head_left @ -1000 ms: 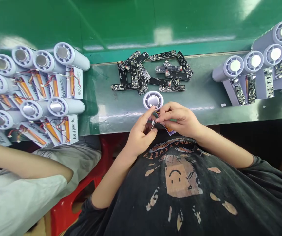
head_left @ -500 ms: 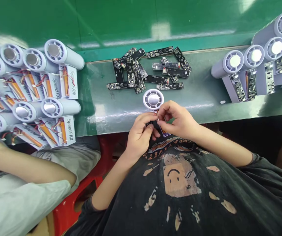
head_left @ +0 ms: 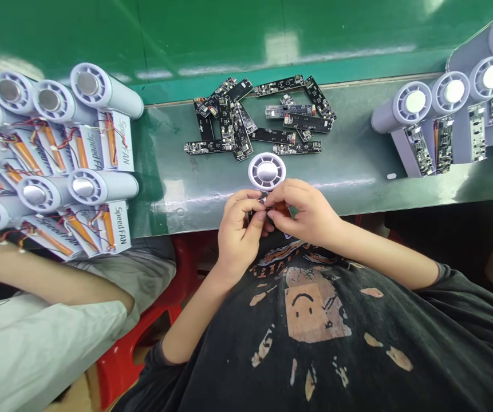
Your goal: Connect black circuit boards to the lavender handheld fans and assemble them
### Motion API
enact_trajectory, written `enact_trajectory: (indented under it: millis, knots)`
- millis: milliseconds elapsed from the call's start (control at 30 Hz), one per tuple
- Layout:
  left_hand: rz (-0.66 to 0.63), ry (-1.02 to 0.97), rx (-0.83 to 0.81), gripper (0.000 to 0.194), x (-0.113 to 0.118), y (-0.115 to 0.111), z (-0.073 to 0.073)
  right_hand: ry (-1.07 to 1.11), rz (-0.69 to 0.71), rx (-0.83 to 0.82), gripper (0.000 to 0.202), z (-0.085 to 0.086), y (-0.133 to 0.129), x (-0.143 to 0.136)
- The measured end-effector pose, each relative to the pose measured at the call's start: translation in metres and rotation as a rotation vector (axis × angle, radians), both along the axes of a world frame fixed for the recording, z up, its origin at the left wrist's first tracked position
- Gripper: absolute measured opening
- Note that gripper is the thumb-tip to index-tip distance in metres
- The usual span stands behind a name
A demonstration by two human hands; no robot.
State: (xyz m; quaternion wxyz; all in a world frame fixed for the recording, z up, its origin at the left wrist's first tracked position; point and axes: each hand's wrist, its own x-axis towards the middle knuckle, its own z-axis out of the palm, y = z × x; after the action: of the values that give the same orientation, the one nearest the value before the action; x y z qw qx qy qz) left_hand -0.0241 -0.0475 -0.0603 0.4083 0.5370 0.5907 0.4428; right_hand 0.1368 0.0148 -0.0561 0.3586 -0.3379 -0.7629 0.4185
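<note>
At near centre: fan unit [head_left: 267, 171], lavender, round, spoked, silver-hubbed; left hand [head_left: 241, 232] and right hand [head_left: 304, 212], fingertips pinched together, item obscured.

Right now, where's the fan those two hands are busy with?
In the head view, the fan is in the middle, its round end just beyond the left hand and right hand, nearer than the jumbled black circuit boards.

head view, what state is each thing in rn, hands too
left hand, closed on a dark part
right hand, fingertips pinched together
middle fan, lower part hidden
loose circuit boards, overlapping
left-side fans, open, wires exposed
right-side fans, open, boards showing
</note>
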Motion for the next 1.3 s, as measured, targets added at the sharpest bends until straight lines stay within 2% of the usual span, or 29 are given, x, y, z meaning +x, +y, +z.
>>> enact_trajectory:
  millis: [67, 167, 300, 467, 667, 800, 1000, 1167, 1300]
  knots:
    - [0.021, -0.047, 0.002, 0.007, 0.001, -0.001, -0.001, -0.007, -0.018, 0.058, 0.008, -0.002, 0.000, -0.001]
    - [0.032, -0.051, 0.014, 0.006, 0.005, -0.001, -0.001, 0.013, -0.047, 0.038, 0.009, -0.004, -0.001, -0.001]
    - [0.104, -0.215, -0.033, 0.027, 0.008, -0.002, 0.000, 0.030, -0.093, -0.016, 0.009, -0.004, -0.001, -0.004]
    - [0.059, -0.394, -0.159, 0.021, 0.005, -0.004, -0.002, -0.083, -0.097, 0.150, 0.017, -0.002, 0.002, -0.008]
    - [0.067, -0.318, -0.133, 0.024, 0.006, -0.003, 0.003, -0.236, -0.040, 0.272, 0.018, 0.003, 0.007, -0.009]
    - [0.048, -0.297, -0.118, 0.024, 0.007, -0.003, 0.006, -0.250, -0.029, 0.317, 0.020, 0.002, 0.008, -0.009]
    - [0.077, -0.276, -0.150, 0.026, 0.008, -0.006, 0.004, -0.215, -0.085, 0.405, 0.023, 0.000, 0.008, -0.011]
    - [0.073, -0.418, -0.148, 0.030, 0.012, -0.010, -0.003, -0.206, -0.078, 0.301, 0.021, 0.002, 0.010, -0.011]
    - [0.094, -0.486, -0.134, 0.031, 0.014, -0.012, -0.008, -0.234, -0.069, 0.371, 0.024, 0.001, 0.010, -0.011]
